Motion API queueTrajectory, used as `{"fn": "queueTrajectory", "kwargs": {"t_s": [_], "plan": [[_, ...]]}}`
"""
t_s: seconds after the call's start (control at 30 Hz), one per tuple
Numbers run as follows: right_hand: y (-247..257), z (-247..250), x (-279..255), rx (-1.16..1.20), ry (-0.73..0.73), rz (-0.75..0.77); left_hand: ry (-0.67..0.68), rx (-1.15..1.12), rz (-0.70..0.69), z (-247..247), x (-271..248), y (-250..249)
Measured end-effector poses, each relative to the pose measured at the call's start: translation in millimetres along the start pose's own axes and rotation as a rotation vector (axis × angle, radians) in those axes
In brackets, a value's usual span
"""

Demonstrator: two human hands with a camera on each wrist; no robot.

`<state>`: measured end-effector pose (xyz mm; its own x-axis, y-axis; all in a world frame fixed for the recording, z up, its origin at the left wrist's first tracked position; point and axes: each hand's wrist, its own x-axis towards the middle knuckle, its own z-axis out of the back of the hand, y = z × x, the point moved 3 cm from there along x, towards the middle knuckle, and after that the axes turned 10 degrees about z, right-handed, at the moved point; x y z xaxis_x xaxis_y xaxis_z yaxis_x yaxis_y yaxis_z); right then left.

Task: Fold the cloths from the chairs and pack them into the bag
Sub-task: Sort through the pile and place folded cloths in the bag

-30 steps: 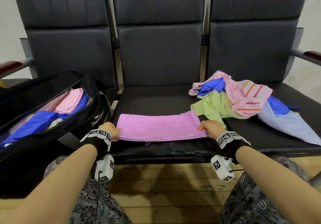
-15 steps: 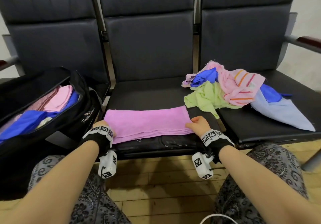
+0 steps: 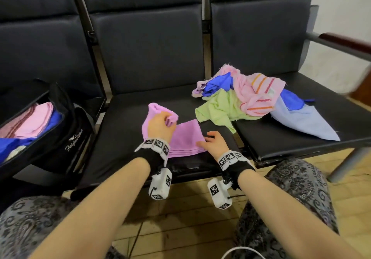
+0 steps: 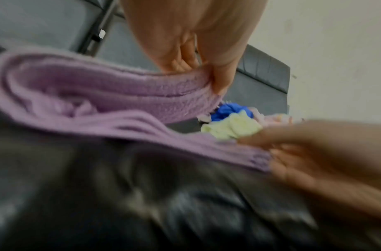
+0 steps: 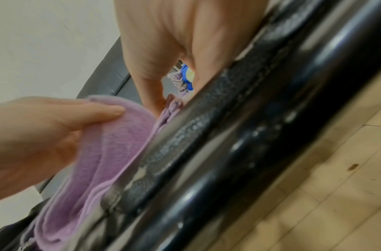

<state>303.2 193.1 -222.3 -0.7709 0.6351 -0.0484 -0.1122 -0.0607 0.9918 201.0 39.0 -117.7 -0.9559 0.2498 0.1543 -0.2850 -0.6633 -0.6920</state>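
Fingers: left hand (image 3: 159,125) pinches the lifted end of the purple cloth (image 3: 185,138); right hand (image 3: 213,142), fingers spread, presses its other end flat near the middle seat's (image 3: 124,138) front edge. Handling, judged: light, soft, limp terry; grip corners. Bag (image 3: 66,130), left seat: cursive white script, illegible.

Row of black padded chairs (image 3: 144,43) against white wall (image 3: 341,7), wooden floor (image 3: 180,218)

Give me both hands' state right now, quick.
Left hand: closed, gripping the lifted end of the purple cloth.
Right hand: open, fingers resting flat on the same cloth's right end.
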Motion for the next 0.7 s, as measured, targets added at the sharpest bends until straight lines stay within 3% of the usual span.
{"fn": "queueTrajectory", "kwargs": {"t_s": [0.13, 0.2, 0.3, 0.4, 0.57, 0.7], "plan": [[0.2, -1.0, 1.5, -0.052, 0.0, 0.012, 0.233, 0.011, -0.09, -57.0, -30.7, -7.2], [0.0, -2.5, 2.1, -0.088, -0.004, 0.028, 0.292, -0.056, -0.06, -67.9, -39.5, -1.1], [0.5, -1.9, 3.3, -0.127, 0.011, 0.056, 0.306, -0.162, -0.061, -72.3, -43.7, 5.9], [-0.6, -1.5, 4.6, -0.145, 0.025, 0.073, 0.311, -0.219, -0.149, -70.1, -45.7, 6.6], [-3.1, -2.3, 10.2, -0.046, -0.022, 0.0, 0.324, -0.092, -0.345, -74.4, -53.5, 2.3], [-0.2, -3.6, 5.7, 0.01, -0.023, 0.001, 0.395, 0.025, -0.331, -71.7, -53.4, 5.1]]}}
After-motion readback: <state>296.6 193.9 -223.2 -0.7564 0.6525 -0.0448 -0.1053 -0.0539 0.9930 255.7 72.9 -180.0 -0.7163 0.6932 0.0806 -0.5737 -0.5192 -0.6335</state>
